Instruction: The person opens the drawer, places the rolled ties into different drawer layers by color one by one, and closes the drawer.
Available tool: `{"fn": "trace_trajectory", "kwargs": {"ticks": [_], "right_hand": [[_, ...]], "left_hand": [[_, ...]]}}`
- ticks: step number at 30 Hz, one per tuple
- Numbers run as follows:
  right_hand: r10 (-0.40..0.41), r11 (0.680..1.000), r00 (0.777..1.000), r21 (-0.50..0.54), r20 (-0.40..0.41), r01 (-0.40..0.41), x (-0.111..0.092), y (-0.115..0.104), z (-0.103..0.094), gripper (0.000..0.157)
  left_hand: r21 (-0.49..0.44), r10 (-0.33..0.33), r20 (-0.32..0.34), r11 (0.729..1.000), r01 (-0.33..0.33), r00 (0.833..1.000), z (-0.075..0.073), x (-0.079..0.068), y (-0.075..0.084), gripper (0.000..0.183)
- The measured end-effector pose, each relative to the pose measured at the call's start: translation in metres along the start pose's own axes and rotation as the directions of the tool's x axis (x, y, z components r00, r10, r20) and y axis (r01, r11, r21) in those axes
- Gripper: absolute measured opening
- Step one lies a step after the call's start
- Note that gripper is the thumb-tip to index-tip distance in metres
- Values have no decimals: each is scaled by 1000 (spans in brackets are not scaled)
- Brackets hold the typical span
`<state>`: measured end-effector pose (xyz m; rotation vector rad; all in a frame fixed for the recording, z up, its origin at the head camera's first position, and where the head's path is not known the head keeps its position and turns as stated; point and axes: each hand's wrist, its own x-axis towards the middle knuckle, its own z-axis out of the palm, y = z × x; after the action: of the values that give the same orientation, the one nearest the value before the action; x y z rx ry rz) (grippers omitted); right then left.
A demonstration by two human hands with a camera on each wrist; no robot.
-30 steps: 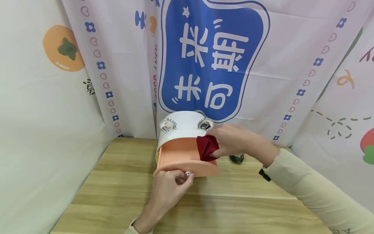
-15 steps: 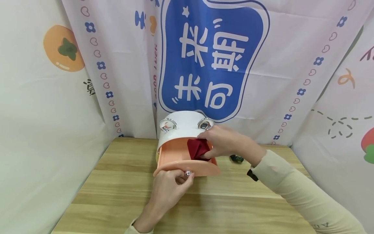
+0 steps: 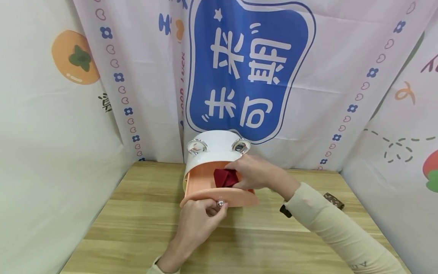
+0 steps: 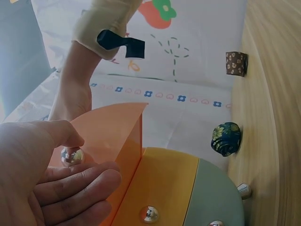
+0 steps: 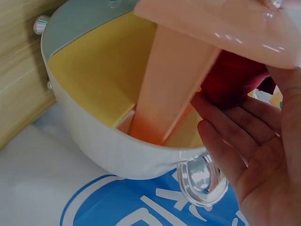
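A white rounded box [image 3: 215, 146] with several coloured drawers stands at the back of the table. Its peach drawer [image 3: 236, 198] is pulled out. My left hand [image 3: 198, 222] pinches the drawer's silver ball knob [image 3: 221, 203] between thumb and fingers. Over the right side of that drawer, my right hand [image 3: 254, 173] holds a dark red folded cloth [image 3: 225, 178] inside it. In the right wrist view the red cloth [image 5: 233, 80] lies between thumb and fingers, partly hidden by the drawer front.
The left wrist view shows a closed yellow drawer [image 4: 164, 181] and a grey-green one [image 4: 214, 197] beside the peach drawer. A dark green floral bundle [image 4: 226, 139] and a brown floral block [image 4: 236, 63] sit on the table. Printed curtains surround the tabletop [image 3: 143, 213].
My right hand has moved left and down with the red cloth, from the drawer's right edge into it. My left hand stays on the knob. The brown floral block has come into view.
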<state>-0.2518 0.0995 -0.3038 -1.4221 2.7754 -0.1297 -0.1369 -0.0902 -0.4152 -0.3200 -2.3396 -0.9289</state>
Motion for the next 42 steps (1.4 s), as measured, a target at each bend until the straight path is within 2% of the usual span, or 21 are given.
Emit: {"fn": "trace_trajectory", "kwargs": {"ticks": [10, 14, 17, 24, 31, 33, 38, 42], "right_hand": [[36, 999, 999, 37, -20, -35, 7, 6, 18, 46], [37, 994, 999, 102, -21, -34, 5, 8, 18, 53], [31, 986, 999, 164, -15, -28, 1, 10, 14, 60], [18, 967, 998, 254, -57, -3, -16, 18, 0, 58], [76, 917, 996, 395, -49, -51, -31, 29, -22, 51], [90, 916, 994, 397, -69, -55, -34, 33, -27, 43], [112, 946, 983, 319, -142, -62, -37, 45, -30, 25], [190, 948, 968, 286, -164, -138, -36, 55, -22, 30]], "left_hand": [[-4, -7, 7, 1000, 7, 1000, 1, 1, 0, 28], [-4, -1, 5, 1000, 1, 1000, 2, 1, 0, 28], [-6, -3, 5, 1000, 4, 1000, 2, 1, -1, 29], [-9, -10, 11, 1000, 10, 1000, 2, 1, -1, 29], [2, -6, 6, 1000, 6, 1000, 1, 1, 0, 28], [2, -4, 6, 1000, 4, 1000, 2, 1, 0, 28], [-2, -2, 5, 1000, 2, 1000, 2, 1, 0, 28], [-6, -3, 7, 1000, 3, 1000, 2, 1, 0, 28]]}}
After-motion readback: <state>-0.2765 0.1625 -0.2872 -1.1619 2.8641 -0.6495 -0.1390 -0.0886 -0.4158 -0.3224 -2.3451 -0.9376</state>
